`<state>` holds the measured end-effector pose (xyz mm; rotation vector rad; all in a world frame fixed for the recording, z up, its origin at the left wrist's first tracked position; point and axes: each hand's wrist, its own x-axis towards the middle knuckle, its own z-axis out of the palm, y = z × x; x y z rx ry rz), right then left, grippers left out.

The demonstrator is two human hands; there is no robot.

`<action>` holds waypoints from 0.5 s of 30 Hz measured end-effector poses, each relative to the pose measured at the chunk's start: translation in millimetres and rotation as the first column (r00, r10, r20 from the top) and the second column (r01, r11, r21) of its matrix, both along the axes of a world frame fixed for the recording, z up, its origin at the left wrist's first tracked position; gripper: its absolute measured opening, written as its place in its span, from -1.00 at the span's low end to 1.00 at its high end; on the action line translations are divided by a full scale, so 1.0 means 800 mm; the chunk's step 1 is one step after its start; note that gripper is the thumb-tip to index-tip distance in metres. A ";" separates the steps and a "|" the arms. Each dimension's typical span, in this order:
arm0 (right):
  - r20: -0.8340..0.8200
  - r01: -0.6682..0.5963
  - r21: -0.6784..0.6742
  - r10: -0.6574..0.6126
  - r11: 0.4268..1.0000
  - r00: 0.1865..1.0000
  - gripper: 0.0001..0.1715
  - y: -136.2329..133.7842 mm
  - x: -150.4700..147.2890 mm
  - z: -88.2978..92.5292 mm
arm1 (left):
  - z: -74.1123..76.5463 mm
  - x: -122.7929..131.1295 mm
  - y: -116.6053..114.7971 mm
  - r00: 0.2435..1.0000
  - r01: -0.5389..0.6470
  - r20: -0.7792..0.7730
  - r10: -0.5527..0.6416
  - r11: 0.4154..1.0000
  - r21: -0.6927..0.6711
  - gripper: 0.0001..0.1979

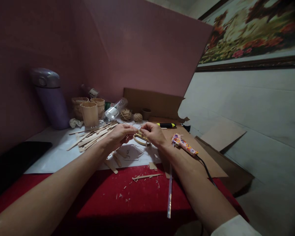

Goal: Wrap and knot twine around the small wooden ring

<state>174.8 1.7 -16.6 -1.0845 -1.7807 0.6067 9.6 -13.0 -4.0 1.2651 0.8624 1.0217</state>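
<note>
My left hand [125, 133] and my right hand [153, 132] are held close together over the paper, each with its fingers pinched. A thin strand [138, 129] that looks like twine shows between the fingertips; its ends are hidden by the fingers. Just beneath and behind the hands lies a round wooden hoop [140, 141], partly covered by my right hand. Loose craft sticks [94, 136] lie in a pile left of my left hand. Two balls of twine [126, 114] [138, 117] rest behind the hands.
Wooden-looking cups [89, 114], a plastic bottle [113, 112] and a purple flask [52, 105] stand or lie at the back left. On cardboard [206, 160] at right are a flowered glue gun [184, 144] and a yellow-black cutter [166, 125]. A clear glue stick [169, 196] overlaps the red cloth [100, 200].
</note>
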 end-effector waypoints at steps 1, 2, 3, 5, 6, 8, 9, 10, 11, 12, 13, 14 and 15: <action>-0.049 -0.033 -0.049 0.031 0.998 0.998 -0.84 0.002 0.001 -0.001 | 0.000 0.000 0.000 1.000 -0.004 0.001 0.004 1.000 0.011 -0.78; -0.095 -0.070 -0.090 0.062 0.993 0.994 -0.80 0.003 0.002 -0.002 | 0.000 -0.001 0.000 1.000 -0.006 0.005 0.006 1.000 0.019 -0.78; -0.133 -0.103 -0.113 0.088 0.988 0.987 -0.76 0.005 0.003 -0.003 | 0.000 -0.001 0.001 1.000 -0.007 0.013 0.006 1.000 0.024 -0.77; -0.152 -0.130 -0.085 0.116 0.988 0.982 -0.73 0.004 0.004 -0.003 | -0.002 -0.002 0.002 0.999 0.007 0.045 -0.008 1.000 0.016 -0.78; -0.127 -0.123 -0.039 0.117 0.992 0.985 -0.73 0.003 0.005 -0.004 | -0.002 -0.003 0.003 0.998 0.018 0.067 -0.018 1.000 0.004 -0.78; -0.034 -0.100 0.089 0.104 0.991 0.994 -0.74 -0.002 0.005 -0.003 | -0.002 -0.003 0.004 0.993 0.042 0.114 -0.039 0.999 -0.022 -0.78; 0.021 -0.097 0.150 0.094 0.984 0.995 -0.72 -0.005 0.005 -0.003 | -0.002 -0.003 0.004 0.990 0.049 0.130 -0.044 0.998 -0.033 -0.78; 0.073 -0.100 0.206 0.086 0.973 0.994 -0.70 -0.008 0.004 -0.003 | -0.002 -0.003 0.003 0.989 0.052 0.140 -0.046 0.998 -0.040 -0.79; 0.115 -0.107 0.260 0.079 0.960 0.990 -0.71 -0.011 0.004 -0.003 | -0.002 -0.003 0.003 0.989 0.053 0.143 -0.046 0.998 -0.042 -0.80; 0.152 -0.116 0.315 0.070 0.942 0.986 -0.77 -0.014 0.003 -0.003 | -0.002 -0.002 0.002 0.989 0.051 0.140 -0.045 0.998 -0.038 -0.80; 0.184 -0.123 0.368 0.057 0.922 0.981 -0.84 -0.016 0.002 -0.003 | -0.002 -0.002 0.002 0.990 0.047 0.134 -0.043 0.998 -0.032 -0.81; 0.214 -0.129 0.413 0.042 0.901 0.976 -0.92 -0.017 0.001 -0.003 | -0.002 -0.002 0.001 0.991 0.040 0.129 -0.037 0.999 -0.026 -0.81; 0.240 -0.134 0.444 0.026 0.886 0.970 -0.96 -0.018 0.000 -0.003 | -0.002 -0.001 0.001 0.992 0.032 0.126 -0.029 0.999 -0.022 -0.81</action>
